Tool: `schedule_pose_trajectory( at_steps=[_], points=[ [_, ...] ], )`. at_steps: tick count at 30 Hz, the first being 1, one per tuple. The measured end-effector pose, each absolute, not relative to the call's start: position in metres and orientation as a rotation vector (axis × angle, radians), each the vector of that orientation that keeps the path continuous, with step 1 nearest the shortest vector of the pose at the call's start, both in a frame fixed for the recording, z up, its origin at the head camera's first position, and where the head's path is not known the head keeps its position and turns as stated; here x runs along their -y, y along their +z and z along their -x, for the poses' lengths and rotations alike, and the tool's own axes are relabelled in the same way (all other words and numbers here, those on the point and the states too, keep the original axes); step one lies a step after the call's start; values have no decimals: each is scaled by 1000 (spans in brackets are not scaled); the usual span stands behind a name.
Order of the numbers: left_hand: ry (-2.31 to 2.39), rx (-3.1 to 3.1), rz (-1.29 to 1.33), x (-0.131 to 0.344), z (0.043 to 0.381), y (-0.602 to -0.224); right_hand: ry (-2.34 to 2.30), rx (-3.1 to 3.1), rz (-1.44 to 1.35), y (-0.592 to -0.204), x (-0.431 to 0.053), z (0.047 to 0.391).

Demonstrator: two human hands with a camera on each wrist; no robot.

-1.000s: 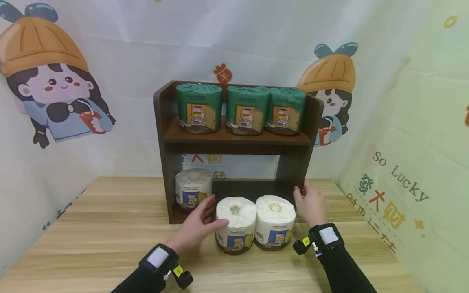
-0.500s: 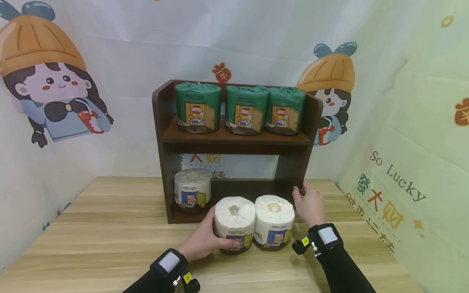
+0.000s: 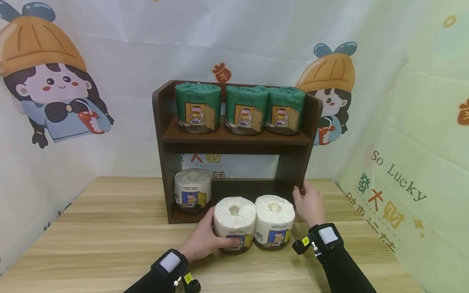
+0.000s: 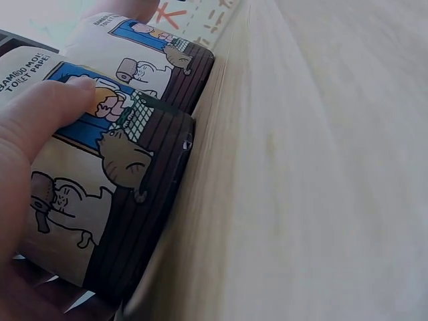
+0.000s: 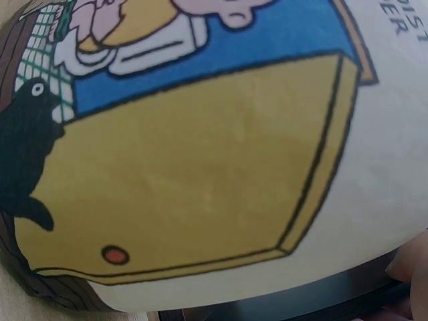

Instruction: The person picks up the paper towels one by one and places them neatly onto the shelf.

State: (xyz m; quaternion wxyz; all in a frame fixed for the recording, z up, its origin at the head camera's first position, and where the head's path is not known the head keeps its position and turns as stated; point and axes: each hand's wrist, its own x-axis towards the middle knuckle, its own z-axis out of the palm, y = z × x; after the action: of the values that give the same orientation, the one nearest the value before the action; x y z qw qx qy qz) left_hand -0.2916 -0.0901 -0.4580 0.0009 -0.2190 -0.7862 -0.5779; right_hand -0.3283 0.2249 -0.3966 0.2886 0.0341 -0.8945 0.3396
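Observation:
In the head view, two white-wrapped toilet rolls stand upright side by side on the table, in front of a dark brown two-tier shelf (image 3: pixel 236 139). My left hand (image 3: pixel 204 239) grips the left toilet roll (image 3: pixel 235 213), its thumb across the printed front and the other fingers behind. The left wrist view shows that thumb (image 4: pixel 50 110) on the wrapper. Beyond the right toilet roll (image 3: pixel 275 219), my right hand (image 3: pixel 310 204) holds the front edge of the shelf's right side panel. In the right wrist view a roll's printed wrapper (image 5: pixel 200 180) fills most of the picture.
Three green-wrapped toilet rolls (image 3: pixel 247 110) stand on the upper tier. One more white toilet roll (image 3: pixel 193 191) sits at the left of the lower tier. Wood-grain table (image 3: pixel 91 236) spreads out around the shelf, with a printed cloth (image 3: pixel 135 81) hanging behind.
My left hand has moved right, from beside the left toilet roll to a grip around it. The right hand and the rolls stay where they were.

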Motion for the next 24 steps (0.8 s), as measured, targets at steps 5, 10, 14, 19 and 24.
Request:
schedule_pose_trajectory(
  at_steps=[5,10,14,19,24],
  points=[
    [-1807,2462,678,90,291,-457,903,2382,-90,-397,-225,329],
    [-1800,2449,655,89,278,-442,919,2397,-76,-398,-226,330],
    [-1815,2421,659,90,271,-431,916,2404,-69,-398,-226,329],
    [-1782,2418,641,93,285,-435,876,2358,-96,-398,-227,330],
    [-1740,2422,601,97,298,-437,863,2340,-108,-399,-226,329]
  ],
)
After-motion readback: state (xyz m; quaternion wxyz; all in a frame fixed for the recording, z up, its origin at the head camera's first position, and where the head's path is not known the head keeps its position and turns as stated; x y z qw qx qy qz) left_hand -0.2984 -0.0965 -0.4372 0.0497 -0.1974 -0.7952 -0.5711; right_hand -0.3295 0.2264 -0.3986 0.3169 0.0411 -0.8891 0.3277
